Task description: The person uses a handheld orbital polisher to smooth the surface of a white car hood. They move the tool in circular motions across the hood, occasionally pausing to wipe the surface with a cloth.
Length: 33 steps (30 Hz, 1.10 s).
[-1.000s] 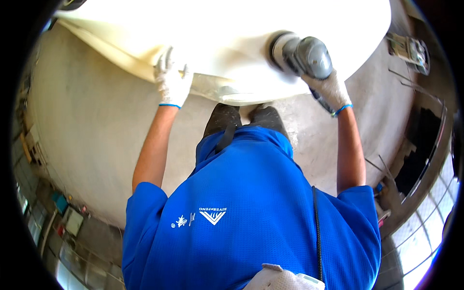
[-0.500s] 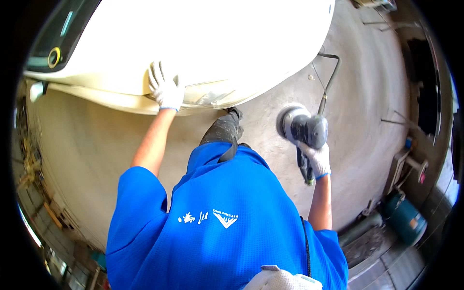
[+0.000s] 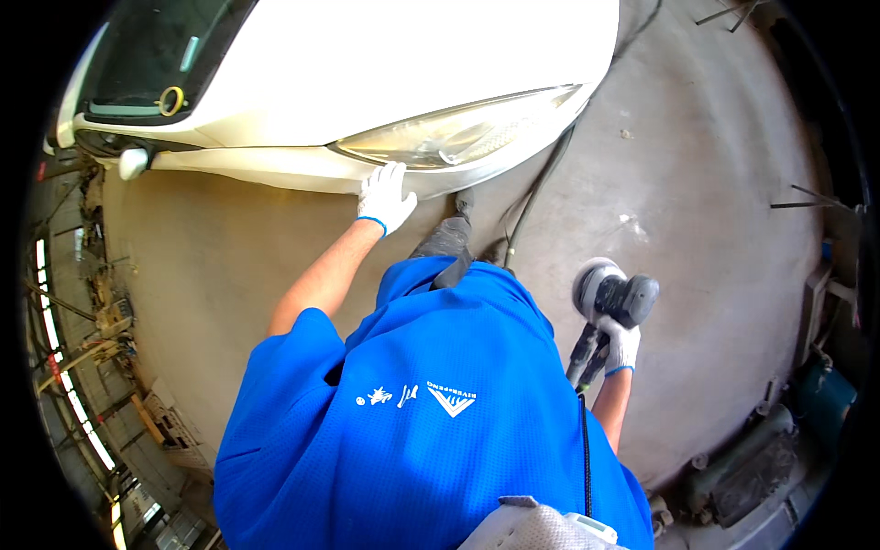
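A white car (image 3: 275, 165) stands in front of me, its front end at the right. My left hand (image 3: 386, 200), in a white knit glove with a blue cuff, rests with stretched fingers at the fender edge, just below the headlight (image 3: 458, 128). Off to my right and apart from the car, my right hand (image 3: 621, 345), gloved the same way, grips an orbital sander (image 3: 623, 295). Its round pad (image 3: 594, 275) points away from me, and the fingers are partly hidden behind the tool's body.
A dark hose (image 3: 541, 183) runs along the concrete floor (image 3: 706, 238) past the car's front corner. A yellow tape roll (image 3: 171, 101) lies by the windshield. Thin metal stand legs (image 3: 807, 202) stick out at the far right. A teal tank (image 3: 825, 399) stands at the lower right.
My left hand has slid along the fender toward the headlight. The sander has come back toward my body, away from the car. More of the headlight shows now, and the hose lies differently.
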Each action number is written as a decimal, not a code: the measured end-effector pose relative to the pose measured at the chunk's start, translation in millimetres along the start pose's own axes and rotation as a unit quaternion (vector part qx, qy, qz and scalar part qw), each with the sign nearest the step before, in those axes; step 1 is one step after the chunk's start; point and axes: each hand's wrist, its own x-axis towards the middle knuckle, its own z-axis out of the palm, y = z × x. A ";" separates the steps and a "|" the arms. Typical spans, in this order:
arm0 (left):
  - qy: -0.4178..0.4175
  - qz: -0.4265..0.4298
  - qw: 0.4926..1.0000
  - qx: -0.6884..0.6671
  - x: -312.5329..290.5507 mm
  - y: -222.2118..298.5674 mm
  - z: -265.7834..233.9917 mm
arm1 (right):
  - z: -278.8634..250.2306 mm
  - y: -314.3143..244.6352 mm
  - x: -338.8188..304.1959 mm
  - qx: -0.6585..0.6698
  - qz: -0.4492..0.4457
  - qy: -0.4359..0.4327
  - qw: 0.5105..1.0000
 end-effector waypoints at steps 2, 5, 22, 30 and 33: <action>-0.012 0.021 1.000 -0.006 -13.4 -3.5 -13.6 | 16.6 0.0 11.0 0.026 -0.051 0.008 0.998; -0.082 0.021 0.996 -0.011 -27.4 -6.9 -42.0 | 48.7 -31.1 19.3 0.033 -0.077 -0.032 0.996; -0.267 0.071 0.877 -0.393 -61.2 -15.4 -95.1 | 252.8 -177.3 -77.0 -0.067 -0.317 -0.223 0.919; -0.294 0.189 0.832 -0.432 1.7 -54.8 -116.4 | 333.2 -176.7 -113.4 -0.099 -0.244 -0.119 0.957; -0.253 0.179 0.868 -0.389 10.7 -55.4 -122.4 | 347.9 -165.7 -120.4 -0.133 -0.232 -0.099 0.959</action>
